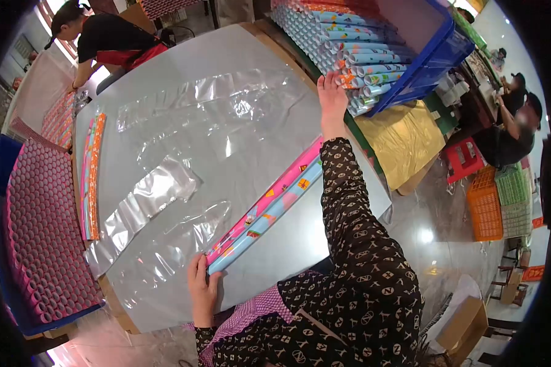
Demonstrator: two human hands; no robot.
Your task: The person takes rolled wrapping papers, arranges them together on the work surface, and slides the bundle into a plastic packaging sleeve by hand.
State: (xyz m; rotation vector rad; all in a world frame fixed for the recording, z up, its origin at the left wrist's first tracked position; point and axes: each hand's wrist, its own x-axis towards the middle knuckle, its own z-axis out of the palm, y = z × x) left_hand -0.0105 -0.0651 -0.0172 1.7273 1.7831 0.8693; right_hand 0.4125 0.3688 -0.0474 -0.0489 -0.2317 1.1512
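On the worktop (281,257) near the blue crate (438,58), our pink roll (281,181) and pale-blue roll (275,209) look light, stiff, best held mid-length; left grip (203,284) meets their ends, clasping we cannot tell, right grip (332,101) spread beside the crate.

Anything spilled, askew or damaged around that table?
No spill or damage stands out. The clear plastic sleeves lie wrinkled at differing angles across the table, and the blue crate near the right hand seems tipped sideways, its rolls lying on their sides.
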